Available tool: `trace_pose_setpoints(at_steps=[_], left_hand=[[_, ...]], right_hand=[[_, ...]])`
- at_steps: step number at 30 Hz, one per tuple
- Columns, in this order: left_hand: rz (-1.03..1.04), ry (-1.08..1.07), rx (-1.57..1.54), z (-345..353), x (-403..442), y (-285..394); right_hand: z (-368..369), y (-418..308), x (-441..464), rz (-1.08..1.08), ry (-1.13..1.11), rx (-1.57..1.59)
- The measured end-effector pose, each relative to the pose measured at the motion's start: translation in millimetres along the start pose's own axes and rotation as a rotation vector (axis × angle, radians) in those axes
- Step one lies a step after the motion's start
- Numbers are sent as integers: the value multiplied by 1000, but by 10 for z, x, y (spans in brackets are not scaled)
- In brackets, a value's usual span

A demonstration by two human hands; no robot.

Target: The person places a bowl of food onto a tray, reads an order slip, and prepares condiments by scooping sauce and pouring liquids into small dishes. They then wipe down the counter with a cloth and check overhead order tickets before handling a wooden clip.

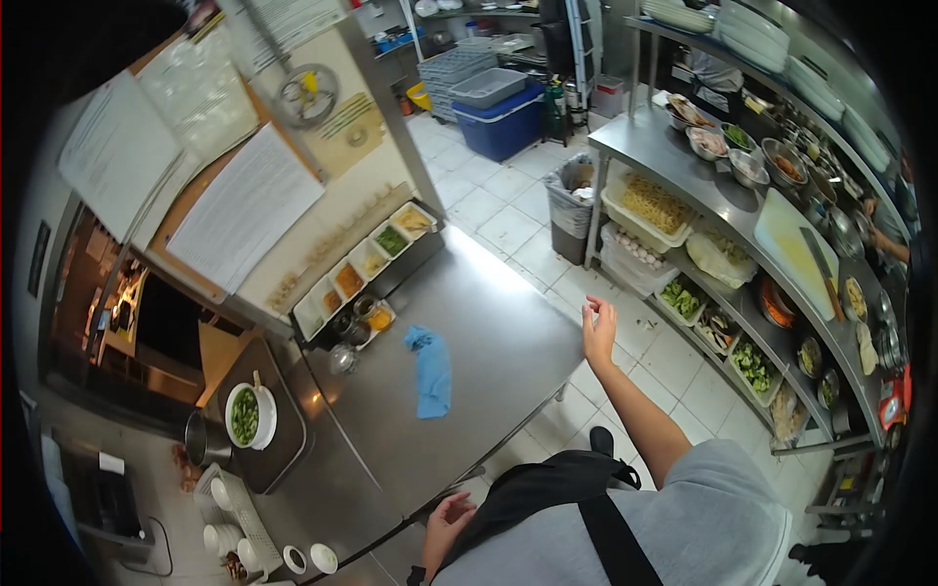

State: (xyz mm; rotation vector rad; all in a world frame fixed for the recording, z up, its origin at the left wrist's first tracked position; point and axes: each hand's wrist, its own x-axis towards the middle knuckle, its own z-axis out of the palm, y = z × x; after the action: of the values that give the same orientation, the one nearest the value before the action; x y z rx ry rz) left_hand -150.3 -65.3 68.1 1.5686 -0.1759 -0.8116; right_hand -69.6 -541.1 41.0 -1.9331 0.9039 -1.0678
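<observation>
My right hand (599,330) is held out beside the right edge of the steel table (508,332), fingers apart and slightly curled, with nothing in it. Down by the table's front edge and my black apron, my left hand (448,525) has loosely bent fingers and holds nothing. A crumpled blue cloth (430,371) lies on the tabletop between the two hands, touched by neither. Behind it, a row of small containers (349,280) with garnishes runs along the wall side, with glass jars (344,358) at its near end.
A white bowl of green pods (244,416) sits on a dark tray at the left, near a white basket (234,518) with cups. Right of the tiled floor stands a shelf unit (713,186) with food tubs. A bin (571,210) and blue cooler (498,125) stand behind.
</observation>
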Motion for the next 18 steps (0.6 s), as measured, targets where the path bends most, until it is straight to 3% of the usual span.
trace_pose_setpoints(at_steps=[4,7,10,12,18], left_hand=[[-77,-28,-46,-193,-230,101],[-115,75,122,-265,-411,215],[-153,106,180,-276,-525,617],[-154,82,187,-331,-547,641],[-205,-120,-111,-602,-499,573]], right_hand=[[274,-253,-291,-170,-13,-193],[332,-396,-499,-26,-176,-164],[381,-369,-561,-183,-112,-222],[411,-370,-568,-128,-136,-253],[446,-369,-573,-174,-140,-323]])
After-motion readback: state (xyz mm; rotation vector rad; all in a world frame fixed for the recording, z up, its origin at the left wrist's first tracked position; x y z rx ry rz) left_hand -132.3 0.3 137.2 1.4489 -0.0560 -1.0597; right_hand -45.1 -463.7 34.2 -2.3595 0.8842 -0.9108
